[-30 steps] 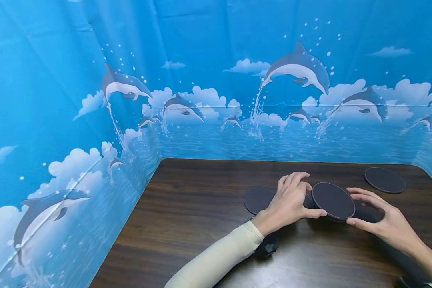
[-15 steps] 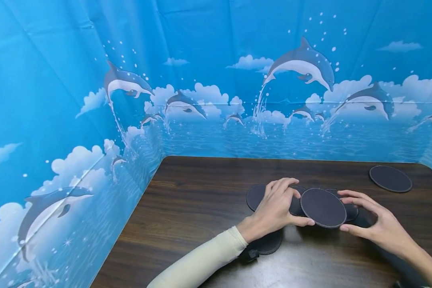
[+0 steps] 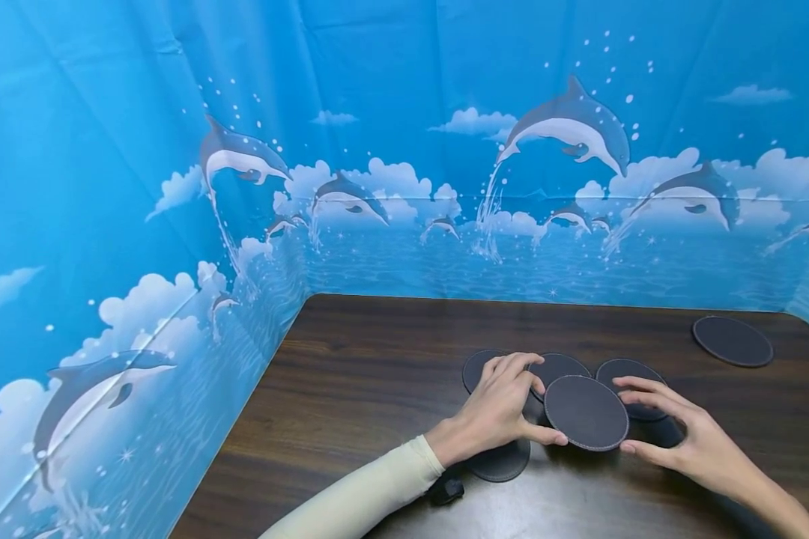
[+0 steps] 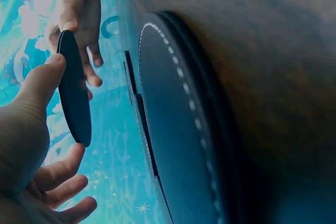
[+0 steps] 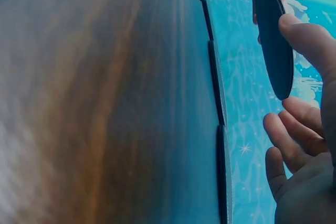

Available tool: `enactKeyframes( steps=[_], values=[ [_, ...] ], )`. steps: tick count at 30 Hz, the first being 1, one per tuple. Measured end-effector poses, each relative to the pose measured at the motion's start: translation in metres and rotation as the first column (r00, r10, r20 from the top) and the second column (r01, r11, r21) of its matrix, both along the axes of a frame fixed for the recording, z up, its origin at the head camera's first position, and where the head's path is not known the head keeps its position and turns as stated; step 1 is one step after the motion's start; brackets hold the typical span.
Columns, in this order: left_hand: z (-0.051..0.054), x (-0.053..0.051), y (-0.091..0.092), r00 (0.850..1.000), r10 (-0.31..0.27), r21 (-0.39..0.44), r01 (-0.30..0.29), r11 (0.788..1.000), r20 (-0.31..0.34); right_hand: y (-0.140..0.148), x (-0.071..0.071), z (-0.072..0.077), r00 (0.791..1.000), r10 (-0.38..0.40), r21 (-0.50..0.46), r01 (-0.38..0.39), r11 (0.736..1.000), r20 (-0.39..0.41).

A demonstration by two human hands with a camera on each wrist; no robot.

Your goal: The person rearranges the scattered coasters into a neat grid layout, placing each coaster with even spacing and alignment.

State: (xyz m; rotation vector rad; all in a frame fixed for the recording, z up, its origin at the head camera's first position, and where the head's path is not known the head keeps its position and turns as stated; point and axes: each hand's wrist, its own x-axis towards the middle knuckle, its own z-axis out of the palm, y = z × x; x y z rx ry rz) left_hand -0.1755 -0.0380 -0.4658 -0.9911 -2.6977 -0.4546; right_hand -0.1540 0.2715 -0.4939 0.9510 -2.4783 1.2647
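Both hands hold a round black coaster with a stitched rim between them, raised above the table. My left hand pinches its left side between thumb and index fingertip, the other fingers spread, as the left wrist view shows. On the opposite side my right hand pinches the rim with thumb and index finger. Behind the held coaster lie a middle coaster and a right coaster, both partly covered. My left hand partly hides a left coaster and a near coaster.
Another coaster lies alone near the back right corner of the dark wooden table. A small black object is by the left sleeve. A blue dolphin-print sheet stands behind and left of the table.
Both hands have brought the held coaster toward the near side and a little left. The middle and right coasters behind it show more now, as does the near one under the left wrist.
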Motion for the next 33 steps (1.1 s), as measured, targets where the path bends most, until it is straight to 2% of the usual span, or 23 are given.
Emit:
enactKeyframes(
  steps=[3,6,13,22,29,33],
  values=[
    [0.0,0.002,-0.003,1.0,-0.004,-0.019,0.004,1.0,0.008,-0.002,0.002,-0.003,1.0,0.006,0.028,-0.006,1.0,-0.003],
    [-0.001,0.005,-0.004,1.0,-0.009,-0.044,0.01,0.999,0.02,-0.001,0.006,-0.007,1.0,-0.001,0.049,0.0,0.999,0.027],
    [-0.004,0.008,-0.006,1.0,-0.014,-0.111,0.015,0.994,0.016,-0.005,0.011,-0.01,0.997,-0.007,0.049,0.003,0.999,0.076],
    [-0.006,0.009,-0.009,1.0,-0.01,-0.109,0.011,0.994,0.009,-0.01,0.009,-0.01,0.999,0.011,0.049,-0.009,0.999,-0.044],
    [-0.007,0.012,-0.011,0.998,-0.01,-0.134,0.017,0.991,0.055,-0.011,0.012,-0.015,0.999,0.039,0.038,-0.038,0.999,-0.029],
    [-0.009,0.014,-0.01,0.998,-0.005,-0.161,0.016,0.987,0.068,-0.012,0.013,-0.015,1.0,0.026,0.044,-0.025,0.999,-0.009]
  ],
)
